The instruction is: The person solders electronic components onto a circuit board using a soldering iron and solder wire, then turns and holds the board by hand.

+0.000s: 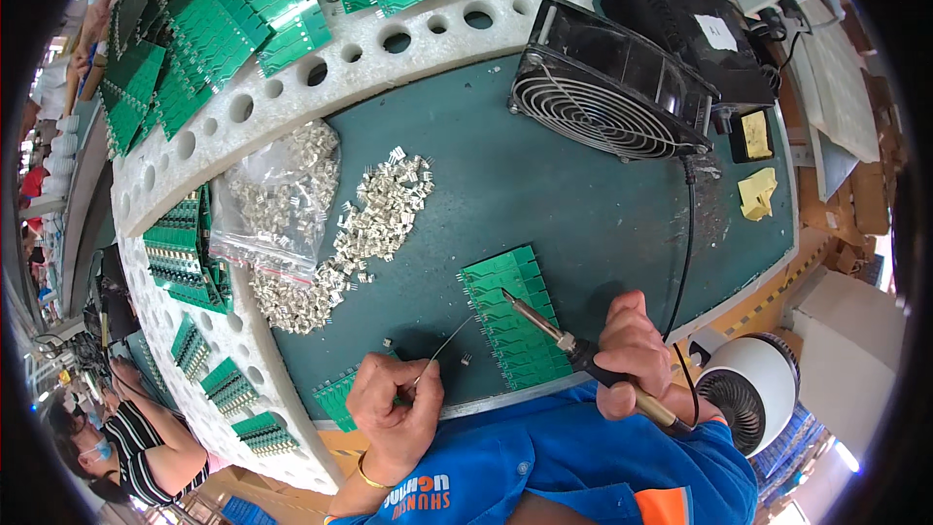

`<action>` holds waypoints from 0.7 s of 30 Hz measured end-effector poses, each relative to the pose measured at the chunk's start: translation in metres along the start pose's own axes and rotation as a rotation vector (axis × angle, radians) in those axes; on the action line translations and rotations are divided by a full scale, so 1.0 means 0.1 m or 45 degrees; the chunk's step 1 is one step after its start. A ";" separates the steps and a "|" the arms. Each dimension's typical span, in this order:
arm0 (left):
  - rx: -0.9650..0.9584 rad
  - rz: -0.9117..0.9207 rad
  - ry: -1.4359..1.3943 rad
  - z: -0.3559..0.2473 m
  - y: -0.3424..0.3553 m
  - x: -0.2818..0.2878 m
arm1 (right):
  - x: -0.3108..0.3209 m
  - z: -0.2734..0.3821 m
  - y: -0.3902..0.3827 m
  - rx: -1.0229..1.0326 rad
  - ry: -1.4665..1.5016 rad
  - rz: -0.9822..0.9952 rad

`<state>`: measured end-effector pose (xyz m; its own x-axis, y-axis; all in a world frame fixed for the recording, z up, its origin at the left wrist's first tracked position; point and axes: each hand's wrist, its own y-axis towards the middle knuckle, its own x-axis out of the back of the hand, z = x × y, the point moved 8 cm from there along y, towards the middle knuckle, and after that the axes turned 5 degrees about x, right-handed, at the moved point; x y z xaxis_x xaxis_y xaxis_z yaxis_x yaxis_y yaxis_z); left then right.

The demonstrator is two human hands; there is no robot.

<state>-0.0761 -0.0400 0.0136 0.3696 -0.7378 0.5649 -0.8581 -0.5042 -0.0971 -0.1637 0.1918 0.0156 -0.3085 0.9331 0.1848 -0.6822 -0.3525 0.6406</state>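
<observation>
My left hand [394, 410] is closed in a pinch on a thin solder wire [449, 337], whose free end points up toward the left edge of a green circuit board panel [520, 331]. In my right hand [634, 345] is a soldering iron [535, 317], its metal tip above the upper part of that panel; whether it touches cannot be made out. A second green board [335, 399] lies partly hidden beside my left hand. Two small white connectors [466, 361] sit loose between my left hand and the panel.
A heap of white connectors [384, 209] and a plastic bag [282, 194] of them lie left of centre. White foam racks [364, 63] with green boards [282, 0] border the far and left sides. A black fan [612, 87] stands far right. A person [146, 428] sits at left.
</observation>
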 end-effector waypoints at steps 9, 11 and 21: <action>-0.162 -0.078 0.030 -0.05 -0.09 0.03 | -0.04 0.04 0.05 -0.009 -0.038 0.079; -0.165 -0.100 0.019 -0.03 -0.12 0.02 | -0.06 0.10 0.04 0.015 -0.041 0.099; -0.143 -0.197 -0.047 -0.02 -0.20 -0.03 | -0.12 0.21 -0.06 0.040 -0.071 0.119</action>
<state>-0.0607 -0.0271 0.0159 0.5112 -0.6724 0.5353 -0.8238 -0.5609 0.0821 -0.1424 0.1838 0.0249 -0.3318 0.8992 0.2853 -0.6312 -0.4364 0.6412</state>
